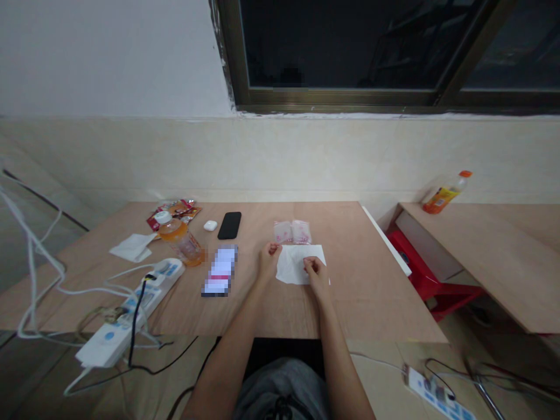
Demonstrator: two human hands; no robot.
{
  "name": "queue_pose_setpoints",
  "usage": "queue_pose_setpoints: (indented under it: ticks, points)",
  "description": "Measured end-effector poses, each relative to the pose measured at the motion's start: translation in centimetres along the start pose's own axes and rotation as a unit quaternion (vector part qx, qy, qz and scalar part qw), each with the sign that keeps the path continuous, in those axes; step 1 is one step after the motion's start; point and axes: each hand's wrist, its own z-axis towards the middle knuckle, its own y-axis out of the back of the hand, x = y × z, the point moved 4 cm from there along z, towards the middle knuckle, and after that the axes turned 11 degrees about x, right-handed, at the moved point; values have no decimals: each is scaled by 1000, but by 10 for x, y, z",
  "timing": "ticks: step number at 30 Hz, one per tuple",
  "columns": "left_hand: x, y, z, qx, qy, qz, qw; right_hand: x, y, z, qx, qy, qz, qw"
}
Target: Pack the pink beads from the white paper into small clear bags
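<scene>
- The left hand [268, 262] sits just beside the left edge of a crumpled white paper sheet [301, 265]; its fingertips [274, 249] are bunched in a narrow pinch, and whether they hold anything is too small to tell.
- The right hand [315, 275] rests on the right part of the sheet with its fingers curled narrowly; it appears to press the sheet down, though a grip cannot be confirmed.
- The sheet lies flat on the tabletop [350, 303], centred in front of the person, where both hands reach it easily.
- Two clear plastic packets [292, 232] with pink contents lie side by side just beyond the sheet, within easy reach and apparently kept together.
- Left of the hands are a flat item blurred beyond recognition [221, 271], a black smartphone [230, 225], a white earbud case [210, 225] and an orange drink bottle [180, 242], lying on its side.
- Further left are a folded tissue [133, 248], snack wrappers [172, 214] and a white power strip [131, 306], all set away from the working space.
</scene>
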Motion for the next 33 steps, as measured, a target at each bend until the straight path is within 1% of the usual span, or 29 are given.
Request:
queue_pose_setpoints:
  ticks: [14, 21, 33]
  points:
    - [2, 1, 0, 3, 7, -4, 1000, -1, 0, 0, -2, -7, 3, 1000]
    - [-2, 0, -1, -4, 16, 0, 1000, -3, 1, 1, 3, -8, -3, 1000]
    - [-3, -1, -1, 0, 11, -1, 1000, 2, 1, 0, 3, 0, 1, 1000]
